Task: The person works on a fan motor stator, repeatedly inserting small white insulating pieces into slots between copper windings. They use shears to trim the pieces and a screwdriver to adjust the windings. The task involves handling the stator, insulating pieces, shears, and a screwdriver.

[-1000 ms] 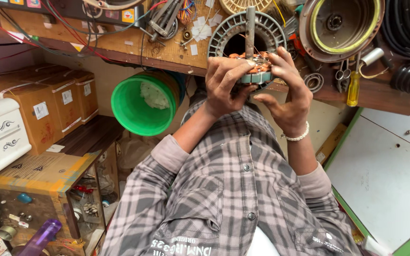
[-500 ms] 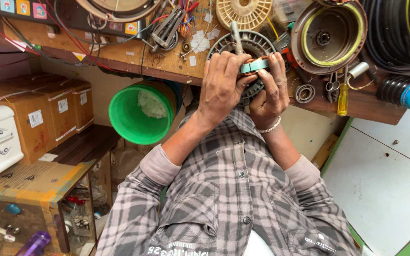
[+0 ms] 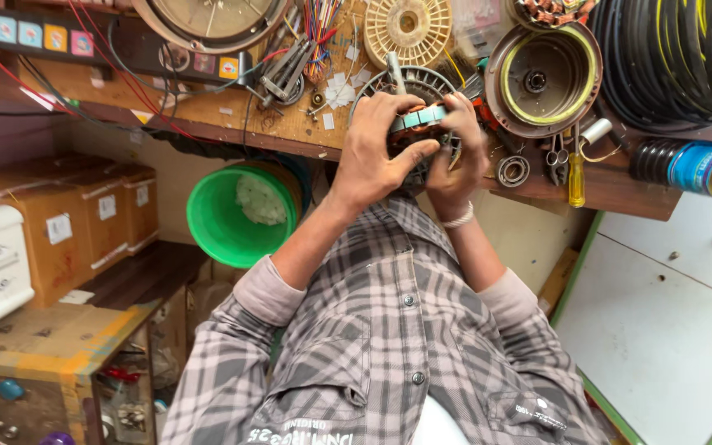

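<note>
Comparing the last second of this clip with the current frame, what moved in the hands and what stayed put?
Both hands keep hold of the motor stator. Its shaft, upright a second ago, now leans up and to the left. The left hand wraps it from the left with a closed grip, the right hand from the right. The green bucket, yellow screwdriver and bench clutter lie as before.

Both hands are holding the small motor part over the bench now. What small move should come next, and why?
Probably lower the motor part onto the wooden bench before working further: the left hand and right hand grip it in the air, with loose parts crowded beneath.
</note>
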